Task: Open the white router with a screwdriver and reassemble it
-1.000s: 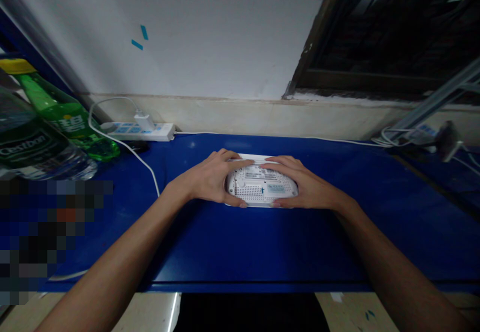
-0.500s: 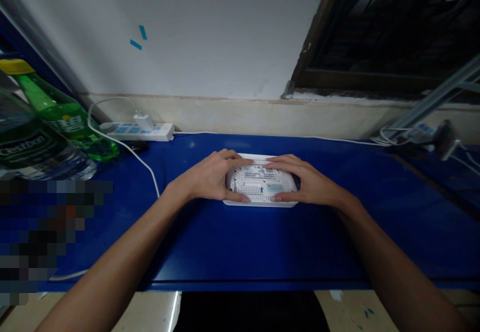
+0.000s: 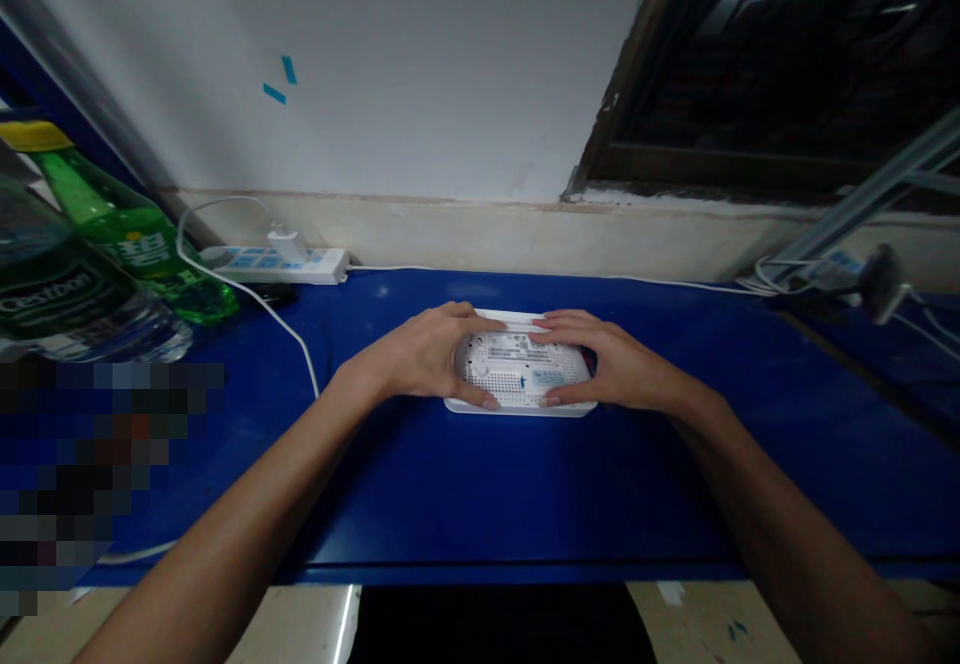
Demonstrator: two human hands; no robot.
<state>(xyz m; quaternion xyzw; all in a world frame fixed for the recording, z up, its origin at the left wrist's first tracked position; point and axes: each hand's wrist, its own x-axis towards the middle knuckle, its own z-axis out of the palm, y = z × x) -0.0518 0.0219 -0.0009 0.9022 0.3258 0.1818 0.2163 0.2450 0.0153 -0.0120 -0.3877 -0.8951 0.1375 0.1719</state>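
A flat white plastic device (image 3: 521, 372), probably a router, lies on the blue table with its vented, labelled underside facing up. My left hand (image 3: 427, 352) grips its left end, with the fingers across the far edge and the thumb on the near edge. My right hand (image 3: 600, 364) grips the right end in the same way. The fingertips of my two hands nearly meet above the device. A dark gap shows at its right side, partly hidden by my right hand.
A white power strip (image 3: 274, 266) with a plugged-in charger sits at the wall, and its white cable (image 3: 262, 309) runs across the blue table (image 3: 525, 489). A green bottle (image 3: 124, 239) and a clear water bottle (image 3: 60, 294) stand at left. A metal rail (image 3: 862, 194) juts in at right.
My hands have shifted slightly on the device, and its white rim now shows more along the near edge. The device has stayed in about the same place on the table.
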